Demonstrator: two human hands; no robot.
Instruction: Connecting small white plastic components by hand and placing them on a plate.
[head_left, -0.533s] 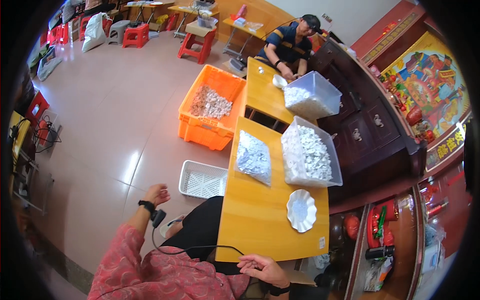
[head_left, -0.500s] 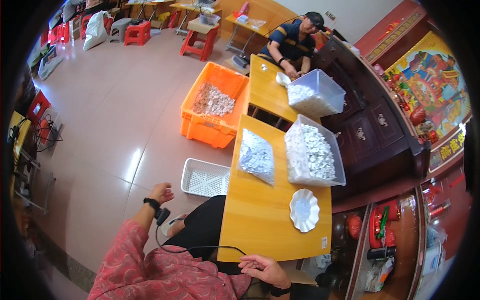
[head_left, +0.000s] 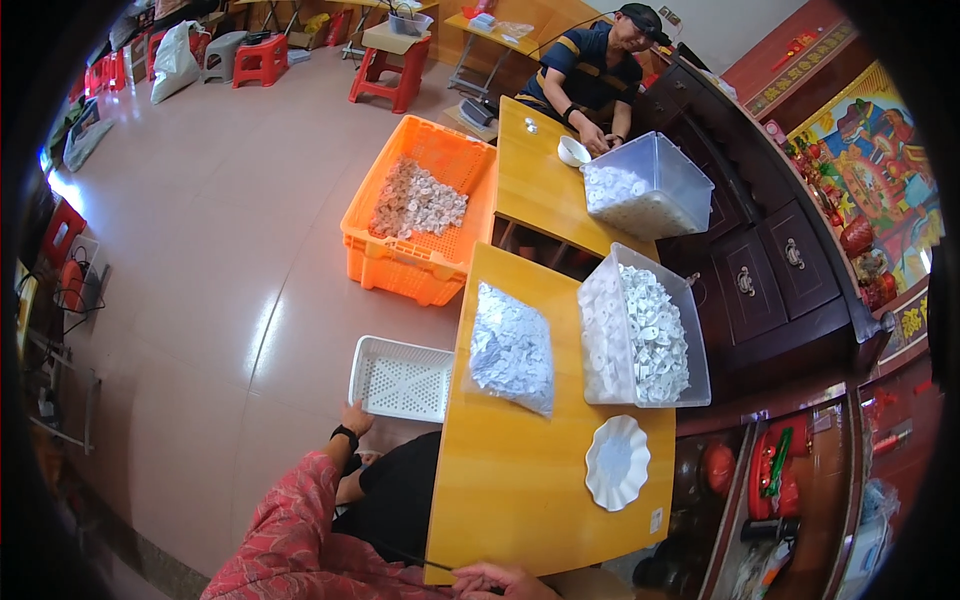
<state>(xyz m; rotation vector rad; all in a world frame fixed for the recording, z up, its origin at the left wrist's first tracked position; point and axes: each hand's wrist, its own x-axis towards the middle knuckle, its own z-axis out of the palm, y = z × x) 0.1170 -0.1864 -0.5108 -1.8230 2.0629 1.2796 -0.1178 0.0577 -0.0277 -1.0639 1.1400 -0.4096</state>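
On the floor to the left of the table is a white perforated plastic basket. My left hand reaches down to its near left corner, fingers closed at the rim. My right hand is low in the picture by the table's near edge, its fingers curled; a black cable runs up to them, and what they hold is hidden. On the yellow table lie a clear bag of pale flat pieces, a clear tub of white pieces and a white scalloped dish.
An orange crate with pale pieces stands beyond the basket. A co-worker sits at the far table with a small white bowl and another clear tub. A dark wooden cabinet lines the right side.
My left hand has moved from above the floor to the basket's near corner. My right hand is lower in the picture. The view has shifted slightly.
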